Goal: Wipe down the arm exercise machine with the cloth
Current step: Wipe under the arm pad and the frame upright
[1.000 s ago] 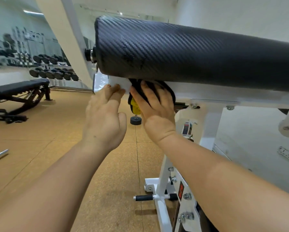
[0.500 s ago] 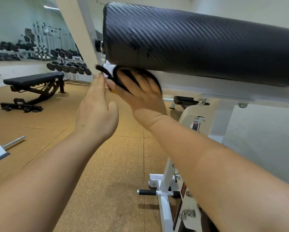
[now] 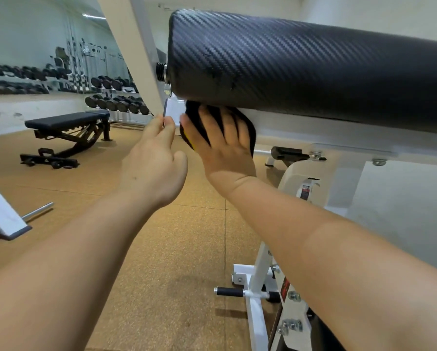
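Black cloth (image 3: 193, 111) with a yellow edge lies flat against the white frame (image 3: 313, 134) of the arm machine, just under the left end of its padded black roll (image 3: 313, 67). The right hand (image 3: 225, 150) presses it there with straight, spread fingers. The left hand (image 3: 154, 163) is relaxed and holds nothing, its fingertips at the frame's end plate; I cannot tell whether they touch it. A bench (image 3: 68, 120) stands behind.
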